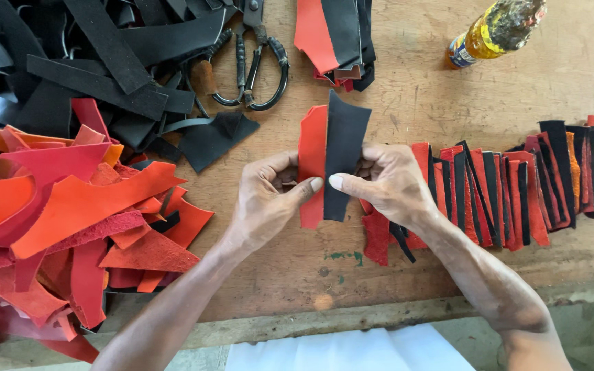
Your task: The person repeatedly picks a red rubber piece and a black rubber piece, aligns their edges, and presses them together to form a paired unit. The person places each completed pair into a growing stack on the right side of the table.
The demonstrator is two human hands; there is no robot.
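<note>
1. Left hand (264, 199) and right hand (388, 184) met over the middle of the bench (407, 103), which was bare worn wood with scuffs and small green paint flecks.
2. Fingers of both hands were pinched on a black strip (342, 154) laid over a red strip (311, 148); the pair was held upright just above the bench.
3. Row of overlapped red and black strips (517, 192) lay to the right, touching the bench.
4. Heap of red-orange offcuts (70, 220) sat at left; black offcuts (91, 62) behind it.
5. Shears (256, 62) and a yellow bottle (493, 31) lay at the far edge.
6. Small stack of cut pieces (335, 38) lay beside the shears.
</note>
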